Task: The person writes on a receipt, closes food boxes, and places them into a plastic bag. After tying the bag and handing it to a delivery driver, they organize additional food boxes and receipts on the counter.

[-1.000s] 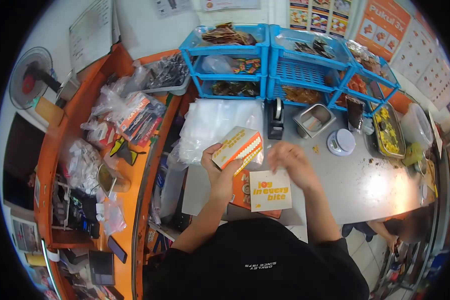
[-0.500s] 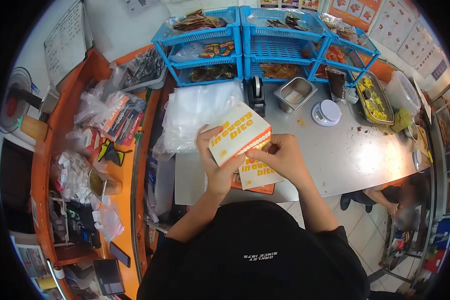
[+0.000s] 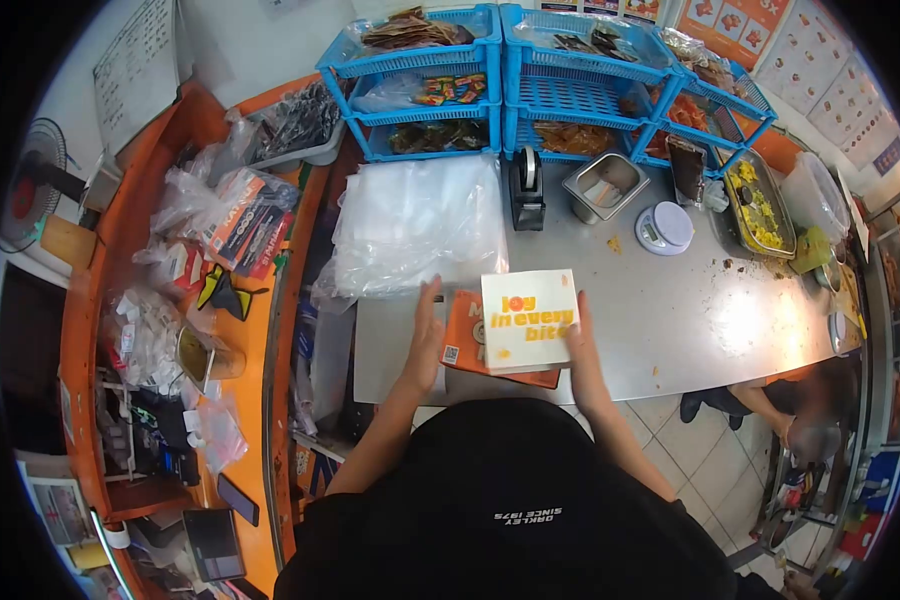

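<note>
A white square food box (image 3: 530, 315) with yellow "joy in every bite" lettering stands at the front edge of the metal table, its printed top facing up. My right hand (image 3: 585, 350) is against its right side, fingers along the edge and thumb over the top. My left hand (image 3: 428, 340) is to the left with fingers stretched and holds nothing that I can see. Between that hand and the white box lies a flat orange printed item (image 3: 464, 338), partly covered by the box. Anything else under the box is hidden.
Clear plastic bags (image 3: 415, 225) lie behind the hands, beside a black tape dispenser (image 3: 528, 190). A steel container (image 3: 606, 187), a white scale (image 3: 664, 229) and a food tray (image 3: 760, 205) stand farther right. Blue racks (image 3: 495, 85) line the back. A person (image 3: 770, 405) is low at the right.
The white box has come down from my two hands to the table's front edge, now lying level. My left hand has let go of it. My right hand has moved to its right side.
</note>
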`<state>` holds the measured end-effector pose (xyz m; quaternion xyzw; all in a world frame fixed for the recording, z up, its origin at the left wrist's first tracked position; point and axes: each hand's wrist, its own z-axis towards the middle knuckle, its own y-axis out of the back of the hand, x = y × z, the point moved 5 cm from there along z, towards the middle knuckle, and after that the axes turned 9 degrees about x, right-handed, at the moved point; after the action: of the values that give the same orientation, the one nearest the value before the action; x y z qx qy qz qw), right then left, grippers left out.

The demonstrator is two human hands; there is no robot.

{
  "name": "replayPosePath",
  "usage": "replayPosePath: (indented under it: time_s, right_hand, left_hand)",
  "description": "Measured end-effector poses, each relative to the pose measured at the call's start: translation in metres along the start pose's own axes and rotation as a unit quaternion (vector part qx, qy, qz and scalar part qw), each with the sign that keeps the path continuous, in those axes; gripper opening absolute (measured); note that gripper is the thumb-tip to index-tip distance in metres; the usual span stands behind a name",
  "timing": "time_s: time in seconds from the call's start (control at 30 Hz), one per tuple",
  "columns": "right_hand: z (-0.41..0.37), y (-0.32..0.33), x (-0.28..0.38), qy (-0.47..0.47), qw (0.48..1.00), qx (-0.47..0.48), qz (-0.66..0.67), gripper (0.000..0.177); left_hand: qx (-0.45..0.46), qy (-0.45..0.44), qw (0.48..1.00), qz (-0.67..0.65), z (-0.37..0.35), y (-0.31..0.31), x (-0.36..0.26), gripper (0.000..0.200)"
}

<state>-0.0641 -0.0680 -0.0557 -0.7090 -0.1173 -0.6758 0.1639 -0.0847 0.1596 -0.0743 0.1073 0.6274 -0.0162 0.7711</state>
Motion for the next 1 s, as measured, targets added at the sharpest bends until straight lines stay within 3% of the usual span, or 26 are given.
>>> replayPosePath:
  time_s: [0.03, 0.13, 0.17, 0.27, 0.3, 0.37, 0.43, 0.47, 0.5, 0.53, 0.63, 0.7, 0.73, 0.77, 0.8, 0.83, 0.87, 0.9, 0.93, 0.97, 1.0]
  right_hand:
    - [-0.005, -0.012, 0.019, 0.000, 0.999, 0.026, -0.023, 0.078]
    - [-0.014, -0.013, 0.008, -0.012, 0.996, 0.018, -0.081, 0.079]
    - [-0.015, -0.008, 0.002, -0.018, 0.998, -0.009, -0.055, 0.083]
    - [-0.016, -0.005, 0.013, -0.036, 0.999, 0.029, 0.016, 0.085]
    - [-0.014, 0.010, 0.005, -0.037, 0.999, 0.027, 0.003, 0.089]
    - [-0.010, 0.052, -0.006, -0.049, 0.998, 0.029, 0.020, 0.088]
    - [-0.012, 0.101, -0.011, -0.121, 0.992, -0.021, 0.043, 0.074]
    - [-0.012, 0.126, -0.010, -0.133, 0.989, -0.044, 0.035, 0.069]
    - [-0.012, 0.151, -0.011, -0.131, 0.987, -0.087, 0.033, 0.062]
    - [-0.009, 0.177, -0.015, -0.122, 0.988, -0.092, 0.034, 0.061]
    - [-0.006, 0.241, -0.018, -0.125, 0.989, -0.076, 0.034, 0.065]
    - [-0.002, 0.249, -0.001, -0.114, 0.991, -0.074, -0.012, 0.074]
    - [-0.002, 0.238, 0.021, -0.109, 0.990, -0.073, -0.050, 0.079]
    - [-0.003, 0.260, 0.015, -0.096, 0.977, -0.116, -0.153, 0.086]
    - [-0.006, 0.236, 0.055, -0.082, 0.948, -0.183, -0.247, 0.088]
    - [-0.004, 0.220, 0.077, -0.008, 0.905, -0.218, -0.364, 0.085]
    - [-0.002, 0.201, 0.096, 0.067, 0.843, -0.248, -0.473, 0.082]
    - [0.010, 0.161, 0.117, 0.115, 0.860, -0.231, -0.439, 0.078]
    - [0.025, 0.111, 0.136, 0.162, 0.875, -0.213, -0.404, 0.074]
    - [0.041, 0.062, 0.141, 0.207, 0.906, -0.157, -0.334, 0.065]
    - [0.065, 0.021, 0.137, 0.226, 0.907, -0.075, -0.347, 0.055]
  left_hand:
    - [0.011, 0.083, 0.994, -0.068, -0.004, 0.000, 0.017, 0.079]
    - [0.048, 0.158, 0.977, -0.137, -0.007, -0.009, 0.023, 0.080]
    - [0.040, 0.172, 0.948, -0.265, -0.010, -0.013, 0.018, 0.080]
    - [0.073, 0.226, 0.944, -0.229, 0.000, -0.029, 0.017, 0.084]
    - [0.043, 0.188, 0.937, -0.290, 0.011, -0.041, 0.003, 0.085]
    - [0.050, 0.188, 0.932, -0.306, 0.031, -0.068, 0.001, 0.066]
    - [0.137, 0.235, 0.895, -0.354, 0.055, -0.108, 0.008, 0.085]
    - [0.147, 0.294, 0.909, -0.257, 0.063, -0.129, 0.044, 0.095]
    - [0.158, 0.282, 0.920, -0.221, 0.077, -0.151, 0.062, 0.101]
    - [0.125, 0.209, 0.955, -0.170, 0.092, -0.161, 0.061, 0.094]
    - [0.131, 0.199, 0.947, -0.215, 0.118, -0.144, 0.011, 0.078]
    - [0.287, 0.151, 0.944, -0.057, 0.136, -0.112, 0.014, 0.065]
    - [0.127, 0.070, 0.987, 0.071, 0.142, -0.074, 0.008, 0.060]
    - [-0.038, -0.015, 0.980, 0.195, 0.138, -0.034, -0.002, 0.055]
    - [-0.144, -0.025, 0.932, 0.333, 0.138, 0.006, 0.006, 0.060]
    - [-0.190, 0.040, 0.836, 0.513, 0.130, 0.034, 0.016, 0.064]
    - [-0.138, 0.109, 0.806, 0.565, 0.120, 0.058, 0.036, 0.072]
    - [0.020, 0.292, 0.780, 0.553, 0.110, 0.070, 0.058, 0.075]
    - [0.018, 0.291, 0.780, 0.554, 0.101, 0.075, 0.063, 0.075]
    - [0.037, 0.274, 0.784, 0.556, 0.090, 0.074, 0.076, 0.077]
    - [0.056, 0.256, 0.788, 0.557, 0.082, 0.071, 0.085, 0.078]
